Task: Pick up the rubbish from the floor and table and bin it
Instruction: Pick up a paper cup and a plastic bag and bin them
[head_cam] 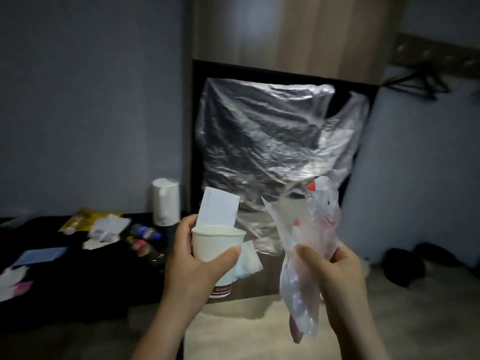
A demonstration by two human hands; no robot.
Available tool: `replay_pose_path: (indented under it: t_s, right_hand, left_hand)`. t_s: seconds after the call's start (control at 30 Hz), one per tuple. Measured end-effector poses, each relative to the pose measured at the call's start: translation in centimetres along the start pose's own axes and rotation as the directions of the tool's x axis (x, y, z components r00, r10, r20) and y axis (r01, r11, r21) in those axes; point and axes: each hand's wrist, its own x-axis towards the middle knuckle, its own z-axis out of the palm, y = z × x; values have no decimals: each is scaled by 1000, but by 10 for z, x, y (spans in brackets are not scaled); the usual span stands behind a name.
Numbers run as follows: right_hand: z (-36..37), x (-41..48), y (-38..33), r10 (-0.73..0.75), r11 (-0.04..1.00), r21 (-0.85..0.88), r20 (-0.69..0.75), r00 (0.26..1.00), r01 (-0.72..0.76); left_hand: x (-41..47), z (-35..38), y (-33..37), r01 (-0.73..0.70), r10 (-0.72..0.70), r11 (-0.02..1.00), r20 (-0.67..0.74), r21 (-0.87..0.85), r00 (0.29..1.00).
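1. My left hand [197, 266] grips a white paper cup [217, 245], thumb across its front wall and fingers wrapped round the far side. The cup is upright, held in front of the bin [285, 74] at its lower left.
2. The same hand pins a white card [219, 210] behind the cup. The card stands above the cup rim. A crumpled tissue [248, 263] is wedged beside the cup, on the side facing the bin's centre.
3. My right hand [335, 271] holds a clear plastic bag [322, 214] with red print, fingers curled round its middle. The bag hangs in front of the bin's lower right.
4. The bin is black and lined with a clear liner [265, 141] draped over its rim.
5. Left of the bin is a dark table [65, 281]. A white roll [166, 201] stands on it just beside the bin. Further from the bin lie bottles [141, 242], a yellow wrapper [85, 216] and a blue card [41, 255].
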Motion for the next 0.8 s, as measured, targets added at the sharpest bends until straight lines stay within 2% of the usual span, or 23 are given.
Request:
replay_pose_path:
  t_s: [0.17,0.33,0.53,0.8]
  right_hand:
    - [-161,44,13,18,999,-32,-257,966,-27]
    - [-286,66,22,-1,997,-71,-410,912,-31]
    - [-385,82,52,41,994,-56,-576,816,-90]
    - [-443,145,94,44,978,-109,-733,679,-180]
  left_hand:
    - [-29,167,-6,21,-6,997,209,-69,978]
    - [-53,302,-5,48,-16,995,348,-83,937]
    - [-65,417,-20,92,-50,994,499,-58,865]
    - [-33,532,-66,146,-85,988,633,-45,770]
